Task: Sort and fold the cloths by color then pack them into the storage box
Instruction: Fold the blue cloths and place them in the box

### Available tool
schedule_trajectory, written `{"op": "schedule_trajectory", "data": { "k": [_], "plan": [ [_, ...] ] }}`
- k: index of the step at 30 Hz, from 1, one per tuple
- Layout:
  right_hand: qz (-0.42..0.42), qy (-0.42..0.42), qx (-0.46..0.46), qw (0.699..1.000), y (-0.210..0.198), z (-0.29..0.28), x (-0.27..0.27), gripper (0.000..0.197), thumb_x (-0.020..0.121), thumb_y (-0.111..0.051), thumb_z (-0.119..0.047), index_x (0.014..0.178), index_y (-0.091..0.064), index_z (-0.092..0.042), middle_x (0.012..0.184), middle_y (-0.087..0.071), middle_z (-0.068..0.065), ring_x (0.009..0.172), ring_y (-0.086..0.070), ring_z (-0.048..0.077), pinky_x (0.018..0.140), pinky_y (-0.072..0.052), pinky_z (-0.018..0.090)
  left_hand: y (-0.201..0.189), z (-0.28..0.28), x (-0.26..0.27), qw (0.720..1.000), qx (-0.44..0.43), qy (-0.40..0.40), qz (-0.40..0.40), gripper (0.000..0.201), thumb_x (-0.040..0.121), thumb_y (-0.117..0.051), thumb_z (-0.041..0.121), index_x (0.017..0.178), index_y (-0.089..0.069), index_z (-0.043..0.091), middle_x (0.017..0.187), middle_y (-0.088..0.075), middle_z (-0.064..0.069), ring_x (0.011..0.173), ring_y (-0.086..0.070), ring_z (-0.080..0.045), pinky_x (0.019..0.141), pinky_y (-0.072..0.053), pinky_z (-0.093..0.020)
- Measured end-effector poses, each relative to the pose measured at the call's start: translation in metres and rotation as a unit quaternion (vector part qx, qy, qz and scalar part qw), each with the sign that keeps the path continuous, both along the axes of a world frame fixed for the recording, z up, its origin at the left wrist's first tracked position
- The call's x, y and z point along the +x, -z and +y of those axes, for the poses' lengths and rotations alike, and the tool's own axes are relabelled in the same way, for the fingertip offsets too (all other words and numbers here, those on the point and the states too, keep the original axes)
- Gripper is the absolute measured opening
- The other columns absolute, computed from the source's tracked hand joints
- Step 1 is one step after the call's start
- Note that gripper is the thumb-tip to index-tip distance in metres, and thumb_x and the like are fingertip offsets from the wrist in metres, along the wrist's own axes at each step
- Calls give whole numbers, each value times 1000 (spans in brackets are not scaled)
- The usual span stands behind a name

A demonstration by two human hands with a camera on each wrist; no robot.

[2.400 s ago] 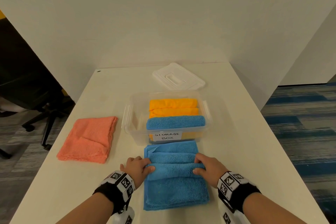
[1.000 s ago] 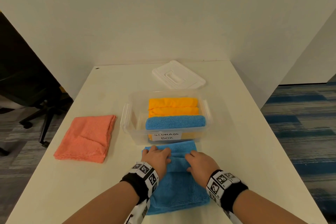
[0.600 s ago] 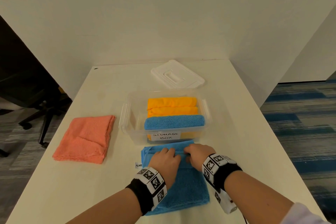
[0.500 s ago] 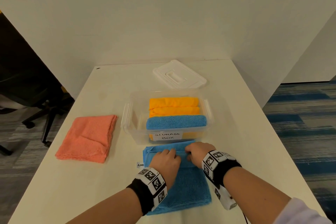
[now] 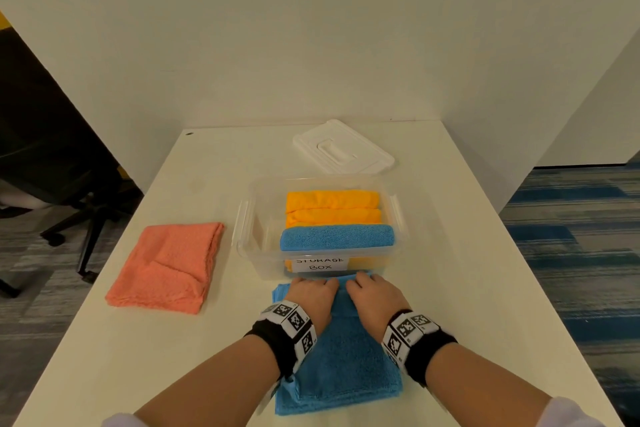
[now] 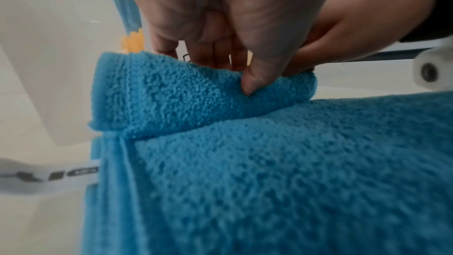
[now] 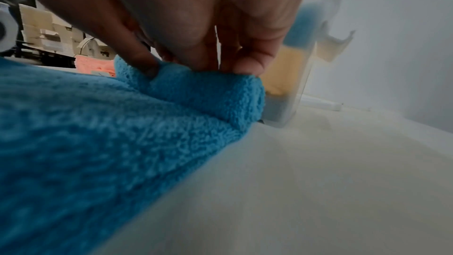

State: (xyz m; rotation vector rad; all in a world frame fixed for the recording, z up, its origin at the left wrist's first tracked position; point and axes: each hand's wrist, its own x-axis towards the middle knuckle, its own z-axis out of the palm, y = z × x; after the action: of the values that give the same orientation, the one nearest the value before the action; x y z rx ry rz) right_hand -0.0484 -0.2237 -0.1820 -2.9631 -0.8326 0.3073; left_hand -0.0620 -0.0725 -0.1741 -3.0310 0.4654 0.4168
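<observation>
A blue cloth [image 5: 341, 367] lies on the white table just in front of the clear storage box [image 5: 258, 243]. Its far edge is rolled into a small tube [image 6: 171, 94] [image 7: 208, 94]. My left hand [image 5: 311, 295] grips the roll with thumb in front and fingers behind. My right hand [image 5: 372, 293] pinches the same roll beside it. Inside the box lie folded orange cloths [image 5: 332, 206] and a rolled blue cloth [image 5: 336, 236]. A folded pink cloth [image 5: 166, 267] rests on the table to the left.
The box's white lid [image 5: 343, 147] lies behind the box, near the wall. A paper label reading STORAGE BOX [image 5: 320, 264] is on the box front. An office chair [image 5: 69, 191] stands off the table's left side. Carpet floor [image 5: 571, 253] lies to the right.
Both hands have moved from the middle of the blue cloth to its far edge by the box and come close together. A rolled fold now sits at that edge.
</observation>
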Motion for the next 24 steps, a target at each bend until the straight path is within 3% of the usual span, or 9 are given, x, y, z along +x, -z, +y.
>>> {"op": "schedule_trajectory", "data": {
  "k": [3,6,10,13,17,21,24],
  "plan": [
    [-25,-5,-11,1000,5,-6,-6,32,53,-80,-26,79,-64,-17,75,-62,0,74,-61,25,53,-53,35,1,-1,0,1000,-4,12,-22,39,88,-45,17,125,-38,12,112,-62,-5,103,-59,-29,91,-34,-35],
    [-48,8,-23,999,5,-6,-9,42,30,-86,-23,67,-65,-23,64,-58,-6,68,-61,20,47,-47,33,10,-6,-9,998,26,43,-28,49,87,-46,15,134,-32,9,119,-53,-12,109,-52,-32,99,-31,-41],
    [-93,-6,-38,995,5,-2,-6,39,29,-85,-18,56,-58,-24,55,-54,-6,66,-57,20,54,-42,36,22,-5,-14,998,37,41,-22,57,84,-50,14,137,-30,7,127,-44,-13,118,-44,-33,111,-21,-47],
    [-90,-3,-53,994,10,-1,0,36,30,-84,-17,53,-57,-24,51,-54,-6,63,-56,20,60,-34,37,23,0,-7,998,27,41,-31,50,88,-45,15,136,-33,8,125,-47,-13,117,-47,-34,107,-25,-44],
    [-74,-1,-61,995,10,-2,6,30,40,-80,-14,63,-62,-21,57,-60,-3,64,-60,23,56,-44,38,11,5,-1,999,15,36,-35,55,86,-48,13,138,-29,12,124,-48,-9,116,-48,-29,101,-29,-40],
    [-52,-24,-11,998,-5,-13,5,43,26,-79,-30,64,-59,-25,57,-58,-10,57,-57,16,52,-45,31,-9,13,-5,997,-22,44,-51,55,77,-54,12,129,-34,17,119,-53,-1,112,-51,-24,95,-27,-37],
    [-104,-76,47,991,-26,-24,-2,42,33,-72,-45,70,-56,-30,61,-56,-16,58,-55,9,54,-45,25,-34,18,-15,994,-74,51,-63,47,78,-50,14,123,-36,21,117,-54,4,108,-51,-21,93,-28,-35]
  ]
}}
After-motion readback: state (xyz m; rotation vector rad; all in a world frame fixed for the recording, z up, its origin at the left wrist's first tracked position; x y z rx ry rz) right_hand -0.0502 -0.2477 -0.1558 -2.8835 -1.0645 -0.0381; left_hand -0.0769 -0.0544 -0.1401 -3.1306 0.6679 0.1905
